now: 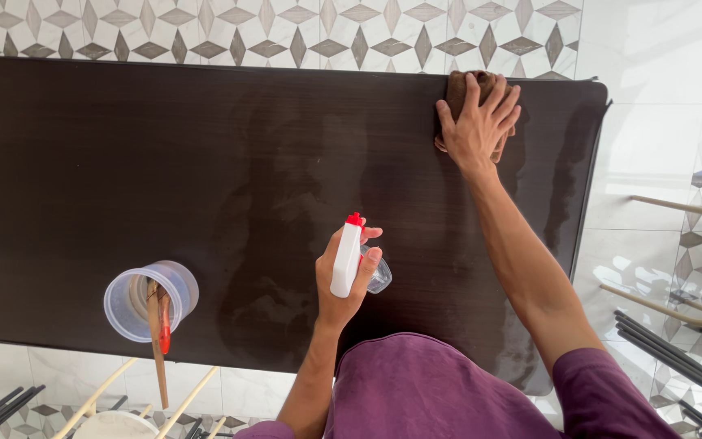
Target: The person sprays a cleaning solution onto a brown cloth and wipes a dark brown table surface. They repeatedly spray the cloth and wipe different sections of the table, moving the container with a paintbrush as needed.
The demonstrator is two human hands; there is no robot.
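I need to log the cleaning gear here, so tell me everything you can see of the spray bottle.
The spray bottle has a white plastic trigger head with a red nozzle tip and a clear body, mostly hidden. The left hand grips it above the dark table, nozzle pointing away from the person. Nothing else touches it. Its fill level cannot be told.

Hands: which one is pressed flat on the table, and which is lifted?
The right hand is flat, fingers spread over a brown cloth at the table's far edge. The left hand is raised, gripping a spray bottle.

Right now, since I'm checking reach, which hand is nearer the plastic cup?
Left. The left hand, holding the spray bottle, is right of the cup; the right hand presses a cloth at the table's far corner.
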